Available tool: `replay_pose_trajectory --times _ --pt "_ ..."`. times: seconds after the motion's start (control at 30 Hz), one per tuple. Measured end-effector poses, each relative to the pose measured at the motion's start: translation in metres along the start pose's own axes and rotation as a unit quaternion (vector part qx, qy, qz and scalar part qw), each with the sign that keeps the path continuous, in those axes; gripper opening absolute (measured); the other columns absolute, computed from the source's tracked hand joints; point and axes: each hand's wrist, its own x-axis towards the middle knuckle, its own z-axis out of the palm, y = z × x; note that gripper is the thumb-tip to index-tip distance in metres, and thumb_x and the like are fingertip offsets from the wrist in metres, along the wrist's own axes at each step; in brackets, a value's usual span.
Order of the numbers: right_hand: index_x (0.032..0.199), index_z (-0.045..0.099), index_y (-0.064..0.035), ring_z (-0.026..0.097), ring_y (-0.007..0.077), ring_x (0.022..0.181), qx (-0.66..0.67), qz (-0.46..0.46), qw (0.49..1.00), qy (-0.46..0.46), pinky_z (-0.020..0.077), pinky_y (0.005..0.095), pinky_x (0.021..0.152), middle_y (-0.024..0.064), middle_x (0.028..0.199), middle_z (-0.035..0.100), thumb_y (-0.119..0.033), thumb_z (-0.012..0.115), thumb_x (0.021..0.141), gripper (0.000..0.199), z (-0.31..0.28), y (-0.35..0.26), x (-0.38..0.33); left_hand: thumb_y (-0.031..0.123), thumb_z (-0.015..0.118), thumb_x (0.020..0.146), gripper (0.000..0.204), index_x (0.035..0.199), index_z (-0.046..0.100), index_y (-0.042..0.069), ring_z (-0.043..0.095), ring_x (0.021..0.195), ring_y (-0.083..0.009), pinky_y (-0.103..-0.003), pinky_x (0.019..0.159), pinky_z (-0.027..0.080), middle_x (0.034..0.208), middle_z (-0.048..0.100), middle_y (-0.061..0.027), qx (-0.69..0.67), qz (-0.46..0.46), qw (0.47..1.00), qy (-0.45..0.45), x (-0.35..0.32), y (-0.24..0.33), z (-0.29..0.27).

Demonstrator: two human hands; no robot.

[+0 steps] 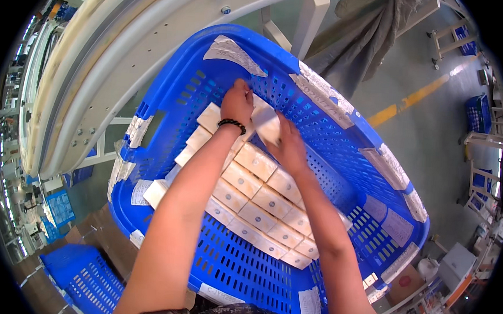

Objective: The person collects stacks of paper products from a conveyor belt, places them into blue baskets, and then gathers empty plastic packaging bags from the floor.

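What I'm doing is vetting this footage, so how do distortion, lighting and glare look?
Head view: fisheye distortion, with black corners and surroundings bending toward the rim; the pale boxes inside the blue basket look bright and fairly sharp; glare whitens part of the yellow floor line.

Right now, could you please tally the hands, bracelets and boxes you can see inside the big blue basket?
Hands: 2 (left hand, right hand)
Bracelet: 1
Boxes: at least 12, some partly hidden
Total: at least 15
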Motion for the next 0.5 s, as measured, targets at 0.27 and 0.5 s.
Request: replay_pose_trajectory --times 0.27,0.5 --pt "0.146 0.036 -0.0070 0.046 0.0375 0.126 -0.263 0.044 0.962 -0.064 0.0374 0.0434 0.107 0.0173 0.138 0.048 -0.042 0.070 0.083 0.079 0.023 0.009 -0.021 0.008 0.066 0.081 0.019 0.099 0.062 0.003 0.056 0.095 -0.0332 -0.042 0.084 0.046 0.098 0.059 -0.0152 0.025 0.002 1.000 0.018 -0.121 0.007 -0.111" --pt "0.140 0.041 0.0019 0.048 0.0387 0.118 -0.082 0.052 0.994 -0.040 0.0393 0.0446 0.103 0.0215 0.131 0.052 -0.036 0.072 0.081 0.077 0.048 -0.099 0.028 0.029 0.072 0.082 0.075 0.148 0.036 0.026 0.022 0.141 -0.0406 -0.055 0.113 0.024 0.154 0.024 -0.0167 0.310 -0.011 0.920 -0.239 -0.190 0.003 -0.148"
